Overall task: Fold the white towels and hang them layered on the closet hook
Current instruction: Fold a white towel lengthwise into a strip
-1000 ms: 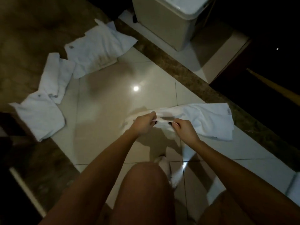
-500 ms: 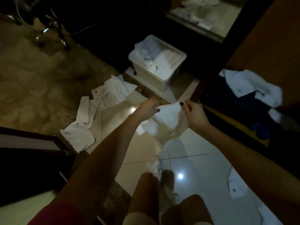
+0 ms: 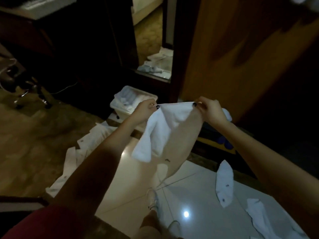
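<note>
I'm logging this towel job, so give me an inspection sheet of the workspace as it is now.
Surface: glossy tile floor, carpet to the left.
Job's things: one towel hangs from both hands; more towels lie on the floor left and right; bin holds others; hook not seen.
Clutter: chair base on the carpet.
Grippers: left hand and right hand each pinch a top corner.
Cables: white cable by the chair base.
Surroundings: mirror, wooden door.

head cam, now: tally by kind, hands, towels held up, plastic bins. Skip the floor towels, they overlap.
hands: 2 (left hand, right hand, both pinching the top edge)
held towel: 1
plastic bin: 1
total: 4
</note>
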Motion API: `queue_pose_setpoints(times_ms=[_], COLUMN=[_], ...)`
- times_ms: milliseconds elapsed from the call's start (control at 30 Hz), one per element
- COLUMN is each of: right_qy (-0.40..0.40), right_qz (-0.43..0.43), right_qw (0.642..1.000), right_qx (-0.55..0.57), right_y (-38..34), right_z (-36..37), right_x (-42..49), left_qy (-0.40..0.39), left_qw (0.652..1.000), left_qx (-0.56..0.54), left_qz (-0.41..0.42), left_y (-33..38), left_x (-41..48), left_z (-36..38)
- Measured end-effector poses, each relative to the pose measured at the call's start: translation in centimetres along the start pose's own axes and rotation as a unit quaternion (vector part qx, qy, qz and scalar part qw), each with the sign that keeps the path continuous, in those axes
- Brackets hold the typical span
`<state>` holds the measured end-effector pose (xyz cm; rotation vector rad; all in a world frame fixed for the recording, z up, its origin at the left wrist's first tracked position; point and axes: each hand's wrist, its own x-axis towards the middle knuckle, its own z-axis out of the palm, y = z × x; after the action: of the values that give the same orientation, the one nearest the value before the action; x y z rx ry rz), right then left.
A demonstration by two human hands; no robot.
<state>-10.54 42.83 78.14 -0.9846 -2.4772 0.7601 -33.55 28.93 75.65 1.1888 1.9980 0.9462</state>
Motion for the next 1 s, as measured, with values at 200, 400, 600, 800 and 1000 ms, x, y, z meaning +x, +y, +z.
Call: queue_pose_setpoints(times_ms=[200,400,600,800,1000], right_qy=[-0.070,-0.074,-0.029,0.070,0.128], right_qz=[-0.007,0.057,0.086,0.138,0.123], right_qw=[0.997,0.992,0.995,0.986,0.984], right_qx=[0.021,0.080,0.041,-0.055,-0.025], right_y=[0.8,1.1,0.4,0.1,-0.6], right_z=[-6.5,-9.3,-9.4,-10.1,-10.2], right_x=[-5.9,-8.8,-9.5,-8.6,-7.9], left_qy=[-0.054,-0.065,0.010,-0.021,-0.049], left_qw=[0.973,0.939,0.938,0.940,0.926], left_qx=[-0.223,-0.332,-0.343,-0.338,-0.373], left_qz=[0.002,0.054,0.046,0.038,0.026], left_y=[7.6,14.2,19.7,22.9,25.1], left_x=[-0.2,-0.3,-1.3,-1.9,-2.0], left_z=[0.5,4.2,8.4,9.7,10.5])
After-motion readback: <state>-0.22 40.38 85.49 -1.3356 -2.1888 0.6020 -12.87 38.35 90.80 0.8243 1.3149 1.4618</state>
